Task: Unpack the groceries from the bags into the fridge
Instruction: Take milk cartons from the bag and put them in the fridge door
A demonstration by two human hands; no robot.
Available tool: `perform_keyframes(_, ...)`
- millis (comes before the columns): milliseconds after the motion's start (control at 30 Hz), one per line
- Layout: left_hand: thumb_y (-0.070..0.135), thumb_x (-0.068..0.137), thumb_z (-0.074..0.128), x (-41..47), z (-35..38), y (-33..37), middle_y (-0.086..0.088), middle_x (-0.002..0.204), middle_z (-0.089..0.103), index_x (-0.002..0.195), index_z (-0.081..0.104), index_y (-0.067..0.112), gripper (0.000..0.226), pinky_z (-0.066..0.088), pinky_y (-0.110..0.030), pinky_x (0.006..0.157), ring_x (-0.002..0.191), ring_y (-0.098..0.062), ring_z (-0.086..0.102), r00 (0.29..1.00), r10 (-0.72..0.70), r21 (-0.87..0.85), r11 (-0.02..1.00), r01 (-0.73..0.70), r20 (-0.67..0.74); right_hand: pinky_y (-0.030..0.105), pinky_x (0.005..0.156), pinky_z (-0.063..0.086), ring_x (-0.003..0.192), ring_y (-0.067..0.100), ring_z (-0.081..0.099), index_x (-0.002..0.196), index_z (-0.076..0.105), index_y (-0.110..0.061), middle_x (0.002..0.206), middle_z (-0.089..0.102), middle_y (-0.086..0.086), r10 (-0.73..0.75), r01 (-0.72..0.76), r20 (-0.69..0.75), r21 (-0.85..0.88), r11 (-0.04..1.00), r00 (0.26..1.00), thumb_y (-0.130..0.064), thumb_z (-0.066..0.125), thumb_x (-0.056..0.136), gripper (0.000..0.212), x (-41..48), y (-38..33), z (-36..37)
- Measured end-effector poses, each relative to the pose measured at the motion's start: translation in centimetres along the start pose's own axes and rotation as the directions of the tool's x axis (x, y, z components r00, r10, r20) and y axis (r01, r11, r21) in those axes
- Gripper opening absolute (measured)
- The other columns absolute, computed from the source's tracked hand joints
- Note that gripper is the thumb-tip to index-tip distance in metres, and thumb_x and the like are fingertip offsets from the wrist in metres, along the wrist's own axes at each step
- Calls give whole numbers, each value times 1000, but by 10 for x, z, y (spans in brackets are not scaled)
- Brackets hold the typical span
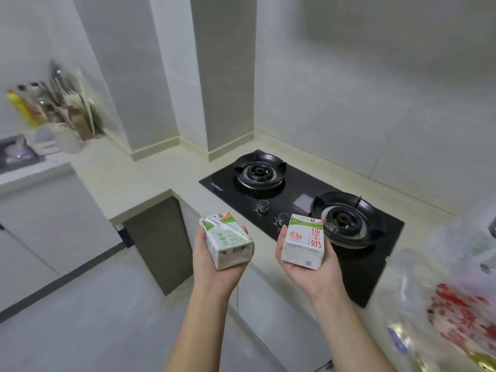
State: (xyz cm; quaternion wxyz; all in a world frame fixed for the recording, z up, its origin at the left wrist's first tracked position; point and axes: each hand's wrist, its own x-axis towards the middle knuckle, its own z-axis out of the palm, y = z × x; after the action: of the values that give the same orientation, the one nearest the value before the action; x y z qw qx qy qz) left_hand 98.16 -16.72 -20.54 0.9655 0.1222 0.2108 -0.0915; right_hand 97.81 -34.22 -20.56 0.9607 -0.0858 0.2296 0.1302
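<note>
My left hand (212, 267) is palm up in front of me, thumb and fingers curled round the left carton (228, 241), which lies tilted on its side with one folded end towards me. My right hand (311, 275), also palm up, grips the right carton (303, 242). That one stands nearly upright on my palm, its printed face with red characters towards me and my thumb against its left edge. Both cartons are held in the air just in front of the counter (150, 181), over its edge. To my right, clear plastic bags (456, 285) lie on the counter, with something red and white showing through. Beyond my hands is the black hob (298, 189), which has two burners and two knobs. Far off to the left, blurred bottles and utensils (59, 103) stand against the tiled wall.
</note>
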Motion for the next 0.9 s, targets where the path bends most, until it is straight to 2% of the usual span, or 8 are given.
perform_keyframes(167, 60, 90, 54, -7, -22, 21, -11, 95, 74, 122, 65, 19, 53, 55, -34, 70, 77, -24, 69, 975, 212, -38, 976, -215, -74, 33, 82, 48, 94, 28, 65, 130, 63, -15, 118, 65, 12, 169, -168, 12, -87, 982, 985, -38, 64, 72, 62, 24, 24, 16)
perform_keyframes(267, 61, 92, 50, -15, -32, 21, -12, 90, 74, 120, 65, 18, 54, 58, -33, 64, 70, -24, 71, 937, 324, -47, 942, -332, -130, 36, 74, 51, 85, 30, 69, 125, 65, -13, 108, 69, 16, 256, -247, 29, -174, 953, 966, -40, 64, 70, 61, 38, 31, 17)
perform_keyframes(367, 60, 91, 51, -30, -40, 12, -11, 90, 74, 121, 64, 20, 51, 58, -33, 64, 70, -24, 71, 884, 430, -75, 891, -448, -182, 36, 73, 50, 86, 29, 67, 122, 67, -12, 108, 68, 16, 381, -367, 7, -250, 896, 924, -41, 65, 74, 56, 51, 33, 18)
perform_keyframes(467, 60, 91, 52, -51, -50, -1, -10, 92, 74, 119, 64, 21, 50, 56, -33, 68, 75, -24, 70, 818, 519, -89, 829, -553, -246, 37, 71, 52, 86, 30, 68, 110, 75, -9, 105, 70, 17, 522, -494, 12, -304, 814, 853, -44, 64, 80, 48, 56, 41, 16)
perform_keyframes(567, 60, 91, 52, -78, -58, -13, -8, 94, 73, 120, 65, 21, 50, 54, -35, 70, 75, -24, 69, 738, 597, -112, 749, -653, -315, 38, 67, 56, 84, 31, 70, 122, 67, -12, 106, 70, 17, 637, -599, 9, -333, 729, 771, -45, 63, 84, 51, 54, 55, 10)
perform_keyframes(667, 59, 90, 54, -113, -64, -20, -7, 96, 71, 124, 63, 23, 50, 51, -37, 76, 77, -25, 68, 645, 671, -110, 657, -746, -366, 38, 64, 56, 83, 29, 68, 127, 62, -15, 106, 67, 15, 756, -706, -1, -360, 610, 654, -44, 58, 88, 49, 41, 78, 8)
perform_keyframes(833, 59, 91, 52, -184, -79, -28, -7, 93, 71, 115, 68, 21, 48, 50, -37, 76, 78, -25, 67, 480, 777, -105, 482, -870, -408, 36, 67, 56, 87, 27, 63, 122, 64, -14, 108, 64, 13, 873, -781, -30, -463, 419, 486, -41, 62, 82, 48, 0, 128, 6)
perform_keyframes(900, 59, 91, 52, -214, -88, -34, -7, 93, 72, 114, 69, 21, 48, 50, -37, 75, 76, -25, 68, 421, 804, -113, 414, -903, -420, 35, 66, 55, 86, 26, 62, 122, 63, -15, 107, 63, 13, 909, -793, -39, -507, 339, 414, -42, 60, 85, 46, -24, 150, 3)
